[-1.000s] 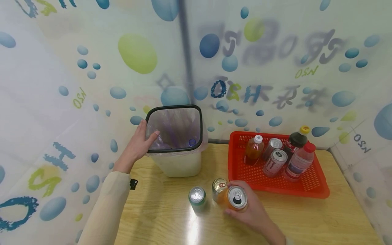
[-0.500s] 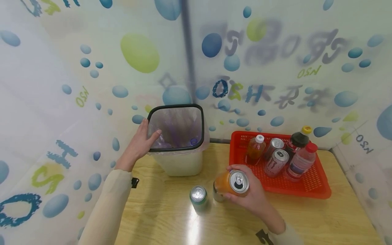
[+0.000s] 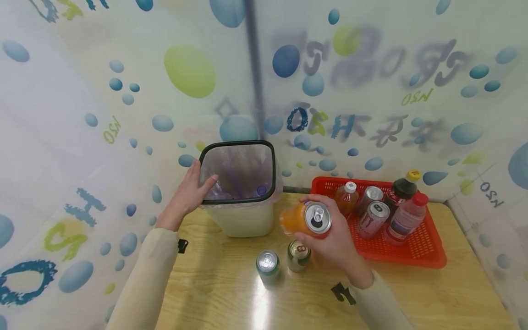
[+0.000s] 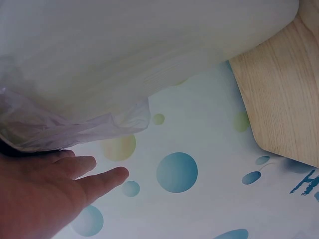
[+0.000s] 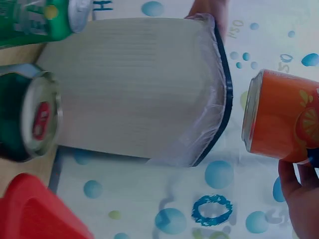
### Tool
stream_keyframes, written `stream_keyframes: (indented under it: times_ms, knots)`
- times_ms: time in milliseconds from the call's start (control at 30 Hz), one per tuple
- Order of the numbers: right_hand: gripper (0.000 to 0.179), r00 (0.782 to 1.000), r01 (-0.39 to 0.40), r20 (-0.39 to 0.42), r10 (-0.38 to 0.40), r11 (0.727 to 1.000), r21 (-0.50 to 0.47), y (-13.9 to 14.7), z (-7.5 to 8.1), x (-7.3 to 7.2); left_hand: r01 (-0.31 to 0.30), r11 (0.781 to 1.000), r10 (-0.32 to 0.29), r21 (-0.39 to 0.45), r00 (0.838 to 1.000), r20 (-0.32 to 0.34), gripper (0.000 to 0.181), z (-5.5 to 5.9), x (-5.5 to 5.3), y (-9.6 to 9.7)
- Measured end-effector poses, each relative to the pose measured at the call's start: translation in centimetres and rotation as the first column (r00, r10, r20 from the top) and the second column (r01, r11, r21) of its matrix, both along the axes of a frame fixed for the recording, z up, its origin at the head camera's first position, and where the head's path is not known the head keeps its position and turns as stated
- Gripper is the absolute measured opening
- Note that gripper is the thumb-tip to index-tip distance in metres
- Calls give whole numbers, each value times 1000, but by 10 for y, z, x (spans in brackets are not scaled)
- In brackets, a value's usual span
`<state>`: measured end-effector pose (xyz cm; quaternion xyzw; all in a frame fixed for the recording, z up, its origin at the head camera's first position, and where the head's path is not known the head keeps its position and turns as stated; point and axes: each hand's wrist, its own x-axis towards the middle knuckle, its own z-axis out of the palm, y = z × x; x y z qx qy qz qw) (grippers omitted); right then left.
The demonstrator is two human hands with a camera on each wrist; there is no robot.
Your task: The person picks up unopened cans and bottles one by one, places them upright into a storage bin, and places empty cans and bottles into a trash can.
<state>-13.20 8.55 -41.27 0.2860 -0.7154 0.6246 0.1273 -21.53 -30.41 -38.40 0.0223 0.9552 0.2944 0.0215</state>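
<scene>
My right hand (image 3: 332,231) grips an orange soda can (image 3: 296,219), raised over the table in front of the bin. The can lies tilted, its opened silver top facing the head camera. In the right wrist view, fingers are under the orange can (image 5: 281,117). My left hand (image 3: 185,195) rests at the near left corner of a white trash bin (image 3: 243,222) with a black rim and clear liner. Its thumb reaches over the rim, and the left wrist view shows straight fingers (image 4: 102,184) beside the liner. Below the orange can stand a green can (image 3: 268,266) and a dark green can (image 3: 299,256).
A red basket (image 3: 412,259) at the right holds an amber bottle (image 3: 346,197), two cans, a cola bottle (image 3: 401,190) and a red-capped bottle (image 3: 406,217). Patterned sheeting (image 3: 330,82) rises behind the wooden table (image 3: 218,284). A blue cap-like disc (image 3: 261,190) shows inside the bin.
My right hand has lifted the orange can up and away from beside the dark green can, tilting it further. My left hand has stayed at the bin rim.
</scene>
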Motion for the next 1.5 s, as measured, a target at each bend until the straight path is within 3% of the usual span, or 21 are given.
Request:
stream_keyframes:
  times_ms: [300, 567, 967, 1267, 1500]
  knots:
    - [70, 994, -79, -82, 69, 989, -127, -25, 25, -31, -6, 1000, 6, -7, 1000, -23, 101, 1, 0, 0]
    - [75, 994, -77, -85, 65, 987, -139, -48, 41, -57, -1, 1000, 1, 0, 1000, -17, 101, 0, 0, 0]
    - [74, 996, -89, -4, 89, 996, -23, -90, 53, -95, -11, 1000, 11, -7, 1000, -20, 103, -4, -2, 2]
    - [79, 1000, -21, 2, 21, 991, 134, -116, 44, -113, -26, 1000, 25, -14, 1000, -14, 103, -4, 0, 0]
    - [84, 999, -3, 41, -7, 969, 248, -124, 35, -120, -36, 999, 36, -17, 999, -9, 103, -3, 1, 2]
